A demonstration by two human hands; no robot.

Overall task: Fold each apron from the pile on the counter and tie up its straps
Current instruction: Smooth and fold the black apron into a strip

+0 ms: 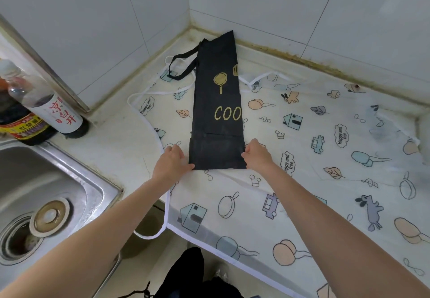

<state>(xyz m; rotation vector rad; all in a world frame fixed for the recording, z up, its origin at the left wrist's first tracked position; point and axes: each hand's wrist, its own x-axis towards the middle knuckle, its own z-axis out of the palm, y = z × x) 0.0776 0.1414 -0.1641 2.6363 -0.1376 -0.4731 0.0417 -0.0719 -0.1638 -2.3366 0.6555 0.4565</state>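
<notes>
A black apron (pixel 217 109), folded into a long narrow strip with gold print, lies on the counter (pixel 111 149). The left hand (pixel 171 161) and right hand (pixel 257 153) apparently pinch its near corners; their fingers curl partly underneath, hidden.

White-tiled corner walls (pixel 144 30), steel sink (pixel 46 181) at L.

The black apron (pixel 217 111) is matt woven cloth with metallic gold print. The patterned apron (pixel 302 181) beneath looks thin, smooth and slightly sheer. The sink (pixel 58 176) is brushed, scuffed steel; the wall tiles (pixel 116 30) are glossy.
</notes>
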